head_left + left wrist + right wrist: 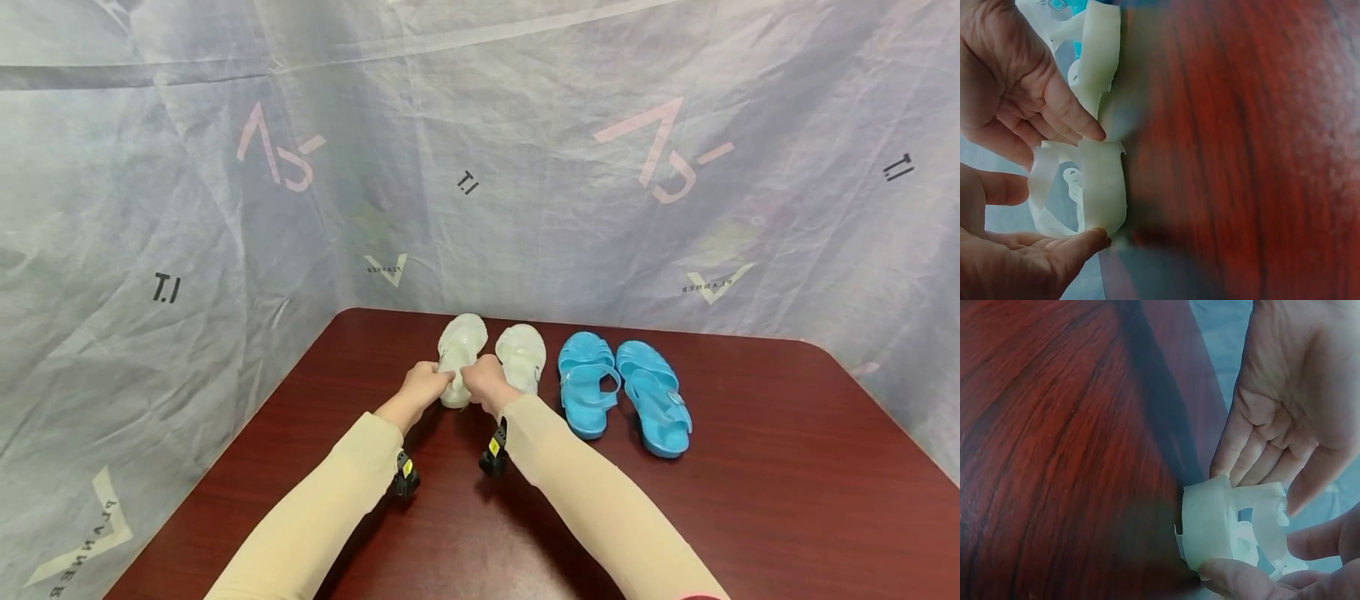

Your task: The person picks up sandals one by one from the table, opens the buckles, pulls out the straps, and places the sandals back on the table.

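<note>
Both hands are at the heel end of the left white sandal, which lies on the table with its toe toward the back. My left hand holds its left side; in the left wrist view its thumb lies against the heel and a finger reaches the ankle strap. From the other side my right hand grips the same sandal, thumb low on the heel and a finger at the strap. Just right of it lies the second white sandal, its heel partly behind my right hand.
A pair of blue sandals stands to the right, the left one and the right one, toes toward the back. The dark red wooden table ends at a grey printed cloth hanging behind and at the sides.
</note>
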Motion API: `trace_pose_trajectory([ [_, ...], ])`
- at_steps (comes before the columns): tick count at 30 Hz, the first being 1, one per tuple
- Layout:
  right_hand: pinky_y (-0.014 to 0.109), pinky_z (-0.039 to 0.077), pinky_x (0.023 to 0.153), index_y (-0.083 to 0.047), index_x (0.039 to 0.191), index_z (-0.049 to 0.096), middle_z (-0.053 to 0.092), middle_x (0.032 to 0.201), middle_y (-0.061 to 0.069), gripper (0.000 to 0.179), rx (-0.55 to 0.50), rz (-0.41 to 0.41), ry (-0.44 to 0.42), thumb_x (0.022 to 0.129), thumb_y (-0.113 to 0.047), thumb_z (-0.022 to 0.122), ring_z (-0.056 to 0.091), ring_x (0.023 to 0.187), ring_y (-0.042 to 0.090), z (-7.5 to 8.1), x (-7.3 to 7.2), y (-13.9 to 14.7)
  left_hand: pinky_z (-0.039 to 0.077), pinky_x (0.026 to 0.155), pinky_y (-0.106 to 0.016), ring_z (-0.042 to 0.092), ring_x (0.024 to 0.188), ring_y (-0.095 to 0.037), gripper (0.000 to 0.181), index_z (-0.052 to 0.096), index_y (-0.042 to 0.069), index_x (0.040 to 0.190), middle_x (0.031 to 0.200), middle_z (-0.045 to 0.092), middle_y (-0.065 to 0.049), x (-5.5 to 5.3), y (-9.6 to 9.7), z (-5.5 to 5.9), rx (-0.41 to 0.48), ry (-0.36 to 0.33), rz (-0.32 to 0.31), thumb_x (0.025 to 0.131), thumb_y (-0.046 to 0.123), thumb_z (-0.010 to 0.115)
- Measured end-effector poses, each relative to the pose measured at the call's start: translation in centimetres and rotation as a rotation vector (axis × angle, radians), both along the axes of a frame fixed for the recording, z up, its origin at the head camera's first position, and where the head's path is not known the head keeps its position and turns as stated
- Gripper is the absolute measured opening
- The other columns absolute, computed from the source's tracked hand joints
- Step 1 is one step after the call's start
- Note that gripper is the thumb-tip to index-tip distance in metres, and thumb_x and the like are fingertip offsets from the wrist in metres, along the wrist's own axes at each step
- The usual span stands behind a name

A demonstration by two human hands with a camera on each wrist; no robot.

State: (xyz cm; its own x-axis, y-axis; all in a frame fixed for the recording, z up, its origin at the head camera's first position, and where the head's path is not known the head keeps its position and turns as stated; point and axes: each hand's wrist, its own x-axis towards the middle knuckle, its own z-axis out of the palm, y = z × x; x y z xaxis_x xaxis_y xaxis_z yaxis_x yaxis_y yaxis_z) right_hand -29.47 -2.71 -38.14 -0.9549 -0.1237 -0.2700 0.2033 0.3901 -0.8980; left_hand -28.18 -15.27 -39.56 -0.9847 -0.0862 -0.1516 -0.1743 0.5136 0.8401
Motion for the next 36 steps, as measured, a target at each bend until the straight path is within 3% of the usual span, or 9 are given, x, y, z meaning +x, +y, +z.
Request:
trace_pose_trajectory([
  [4, 0.042, 0.05, 0.084, 0.004, 0.137, 0.046, 0.06, 0.102, 0.013, 0.042, 0.026, -0.011, 0.0, 0.102, -0.02, 0.047, 0.059, 0.075, 0.021, -0.2, -0.1, -0.2, 0.044, 0.104, -0.046, 0.048, 0.13, -0.033, 0.048, 0.05, -0.004, 0.137, 0.142, 0.049, -0.021, -0.2, -0.1, -0.2, 0.018, -0.009, 0.005, 0.099, 0.024, 0.051],
  [7, 0.04, 0.046, 0.076, 0.004, 0.135, 0.047, 0.048, 0.078, 0.008, 0.041, 0.038, -0.016, 0.003, 0.103, -0.021, 0.045, 0.043, 0.06, 0.019, -0.3, -0.1, -0.4, 0.045, 0.103, -0.044, 0.049, 0.129, -0.032, 0.049, 0.048, -0.004, 0.138, 0.142, 0.049, -0.021, -0.2, -0.2, -0.4, -0.007, 0.009, 0.011, 0.098, 0.024, 0.05],
  [13, 0.042, 0.051, 0.088, 0.008, 0.139, 0.043, 0.055, 0.128, 0.023, 0.045, 0.081, -0.007, 0.065, 0.103, -0.019, 0.046, 0.058, 0.111, 0.033, -0.7, 0.3, -0.4, 0.049, 0.086, -0.035, 0.058, 0.11, -0.029, 0.037, 0.059, -0.004, 0.123, 0.126, 0.06, -0.02, -0.2, -0.2, -0.5, -0.042, 0.025, -0.011, 0.098, 0.022, 0.049],
  [15, 0.043, 0.05, 0.088, 0.008, 0.138, 0.043, 0.055, 0.127, 0.025, 0.045, 0.079, -0.004, 0.064, 0.103, -0.019, 0.045, 0.057, 0.113, 0.036, -0.8, 0.3, -0.3, 0.047, 0.087, -0.036, 0.056, 0.111, -0.029, 0.034, 0.058, -0.004, 0.115, 0.116, 0.06, -0.018, -0.3, -0.3, -0.5, -0.023, -0.009, -0.02, 0.1, 0.024, 0.047],
  [22, 0.034, 0.04, 0.066, 0.005, 0.114, 0.053, 0.033, 0.061, 0.003, 0.032, 0.036, 0.026, 0.064, 0.104, -0.021, 0.039, 0.034, 0.055, 0.017, -0.7, 0.1, 0.2, 0.025, 0.117, -0.051, 0.02, 0.146, -0.039, 0.066, 0.021, -0.007, 0.15, 0.158, 0.02, -0.025, 0.1, -0.9, 0.0, 0.157, -0.047, 0.019, 0.101, 0.028, 0.047],
  [24, 0.035, 0.04, 0.067, 0.007, 0.12, 0.053, 0.051, 0.069, 0.007, 0.038, 0.042, 0.023, 0.084, 0.103, -0.023, 0.039, 0.04, 0.059, 0.017, -0.3, 0.1, 0.2, 0.023, 0.118, -0.05, 0.018, 0.147, -0.037, 0.068, 0.018, -0.006, 0.152, 0.159, 0.018, -0.024, 0.1, -1.0, 0.4, 0.202, -0.023, 0.031, 0.101, 0.028, 0.048],
  [26, 0.037, 0.046, 0.077, 0.008, 0.134, 0.045, 0.062, 0.105, 0.017, 0.046, 0.042, 0.024, 0.101, 0.103, -0.025, 0.04, 0.057, 0.083, 0.023, 0.4, 0.3, 0.4, 0.023, 0.118, -0.049, 0.018, 0.147, -0.036, 0.068, 0.018, -0.005, 0.152, 0.159, 0.018, -0.023, 0.0, -0.9, 0.9, 0.225, 0.0, 0.038, 0.101, 0.028, 0.049],
  [29, 0.046, 0.044, 0.102, 0.005, 0.149, 0.028, 0.032, 0.154, 0.022, 0.058, 0.042, 0.011, 0.113, 0.103, -0.027, 0.042, 0.043, 0.133, 0.035, 1.2, 0.3, 0.5, 0.024, 0.118, -0.048, 0.019, 0.147, -0.035, 0.068, 0.018, -0.004, 0.152, 0.159, 0.019, -0.023, 0.0, -0.9, 1.7, 0.229, 0.018, 0.03, 0.101, 0.027, 0.05],
  [36, 0.048, 0.038, 0.11, 0.003, 0.15, 0.029, 0.03, 0.156, 0.019, 0.059, 0.038, -0.018, 0.14, 0.101, -0.026, 0.046, 0.033, 0.141, 0.035, 2.8, 0.2, 0.7, 0.027, 0.118, -0.044, 0.022, 0.147, -0.033, 0.065, 0.019, -0.002, 0.152, 0.158, 0.022, -0.021, -0.1, -0.7, 3.4, 0.259, 0.08, 0.009, 0.101, 0.024, 0.05],
])
